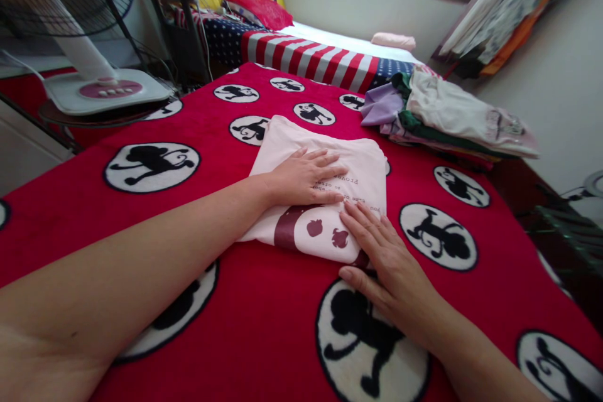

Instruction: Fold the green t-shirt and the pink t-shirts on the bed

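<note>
A pale pink T-shirt (325,144) with dark red print and lettering lies folded into a flat bundle on the red blanket (264,320). Across its middle rests my left hand (306,177), palm down with fingers stretched out. My right hand (389,251) touches the near right corner of the shirt, its fingers extended on the cloth and the thumb at the near edge. Neither hand grips the fabric. The underside of the bundle is hidden.
A stack of folded clothes (452,107) sits at the far right of the bed. On a round stool at the left stands a fan (108,88). Beyond is another bed with a striped cover (306,56). Garments (513,12) hang at upper right.
</note>
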`<state>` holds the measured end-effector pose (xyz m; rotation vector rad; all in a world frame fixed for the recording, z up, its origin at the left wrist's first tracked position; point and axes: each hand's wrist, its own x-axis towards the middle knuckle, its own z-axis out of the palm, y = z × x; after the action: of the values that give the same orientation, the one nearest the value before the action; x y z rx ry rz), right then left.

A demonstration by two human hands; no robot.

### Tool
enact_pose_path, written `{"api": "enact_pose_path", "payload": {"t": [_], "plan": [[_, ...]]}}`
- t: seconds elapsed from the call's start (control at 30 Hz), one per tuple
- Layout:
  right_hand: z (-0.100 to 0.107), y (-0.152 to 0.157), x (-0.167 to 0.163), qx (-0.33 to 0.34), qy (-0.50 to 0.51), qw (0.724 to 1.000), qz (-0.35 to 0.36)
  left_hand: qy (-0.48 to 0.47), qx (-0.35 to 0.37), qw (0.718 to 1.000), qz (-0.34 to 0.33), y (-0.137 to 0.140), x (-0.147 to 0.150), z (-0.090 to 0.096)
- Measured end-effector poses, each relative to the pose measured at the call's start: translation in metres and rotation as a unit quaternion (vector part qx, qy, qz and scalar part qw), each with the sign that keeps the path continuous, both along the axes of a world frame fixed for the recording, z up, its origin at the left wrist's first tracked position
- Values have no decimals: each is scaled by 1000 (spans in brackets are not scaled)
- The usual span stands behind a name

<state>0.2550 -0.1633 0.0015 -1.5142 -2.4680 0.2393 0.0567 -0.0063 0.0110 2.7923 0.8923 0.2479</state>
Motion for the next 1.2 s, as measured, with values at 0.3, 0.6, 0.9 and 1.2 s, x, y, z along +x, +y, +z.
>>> {"api": "enact_pose_path", "payload": {"t": [0.3, 0.6, 0.9, 1.2], "plan": [[-1, 1, 0, 6, 0, 1000, 6, -1, 2, 1000, 1, -1, 0, 0], [-1, 2, 0, 7, 0, 1000, 6, -1, 7, 1000, -3, 0, 0, 0], [-1, -1, 0, 7, -2, 1000, 4, 2, 1, 1000, 2, -2, 0, 1], [-1, 0, 0, 7, 4, 1000, 6, 0, 1, 1000, 2, -1, 1, 1]]}}
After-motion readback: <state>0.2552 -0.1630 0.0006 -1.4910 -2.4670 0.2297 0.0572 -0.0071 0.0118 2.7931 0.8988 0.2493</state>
